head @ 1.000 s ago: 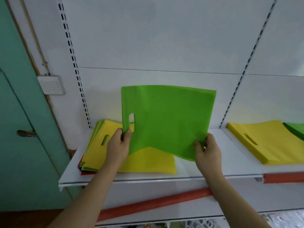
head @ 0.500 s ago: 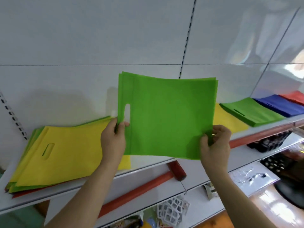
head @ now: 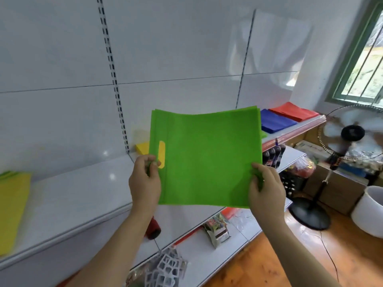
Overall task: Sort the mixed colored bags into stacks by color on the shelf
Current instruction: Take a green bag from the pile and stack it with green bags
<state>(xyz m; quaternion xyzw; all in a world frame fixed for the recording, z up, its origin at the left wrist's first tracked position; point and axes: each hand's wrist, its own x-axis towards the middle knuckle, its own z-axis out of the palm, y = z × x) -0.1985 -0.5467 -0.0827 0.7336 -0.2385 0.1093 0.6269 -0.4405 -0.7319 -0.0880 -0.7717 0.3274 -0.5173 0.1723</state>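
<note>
Both hands are up in front of the white shelf (head: 68,195), and between them hangs a green bag (head: 207,160), held upright and spread flat, clear of the shelf surface. The left hand (head: 145,183) pinches the bag's left edge just below the cut-out handle slot, fingers curled round the fabric; the right hand (head: 266,195) grips the lower right corner the same way, thumb on the front. Through the slot, and just left of the bag, a bit of yellow shows: a yellow stack (head: 142,147) lying on the shelf behind it. Further right along the shelf sit a blue stack (head: 275,122) and then a red stack (head: 294,113), side by side. At the far left edge lies the mixed pile (head: 11,208), yellow on top with green edges peeking out behind. Below, a lower shelf carries packets and a white lattice thing. On the wooden floor to the right, a standing fan (head: 352,133) is spinning, its blades blurred, beside a white bucket (head: 371,212).
</note>
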